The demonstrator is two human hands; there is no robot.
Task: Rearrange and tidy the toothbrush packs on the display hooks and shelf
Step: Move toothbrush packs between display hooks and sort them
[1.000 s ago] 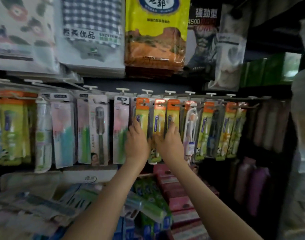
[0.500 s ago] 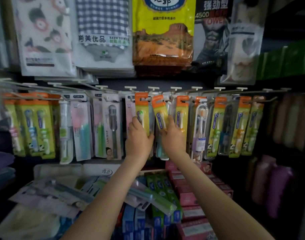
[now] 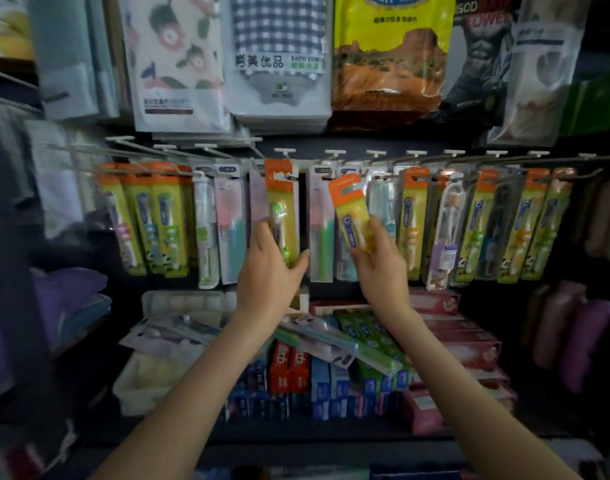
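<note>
Far left: a left cluster of packs [image 3: 151,220], orange-topped, is hanging upright on the display hooks [image 3: 334,153]. Pink-and-white packs [image 3: 227,226] are hanging just beside it.

The left hand [image 3: 270,271] is reaching up. Its fingers are curling round the lower part of the upright pack [image 3: 282,202], orange and yellow, which is hanging straight with its header at hook level.

Between the hands a clear green pack [image 3: 320,233] is hanging untouched.

The right hand [image 3: 379,265] is holding the tilted pack [image 3: 350,213] with fingers pinching its lower half. This pack is off the hooks, leaning top-left in front of the hanging stock.

Further right, the right row of packs [image 3: 504,223] is hanging upright, packed close.

Below, the shelf [image 3: 331,434] is carrying toothpaste boxes [image 3: 296,372] standing in rows. Loose packs [image 3: 171,336] are lying flat toward its left; motion blur is hiding their detail.
</note>
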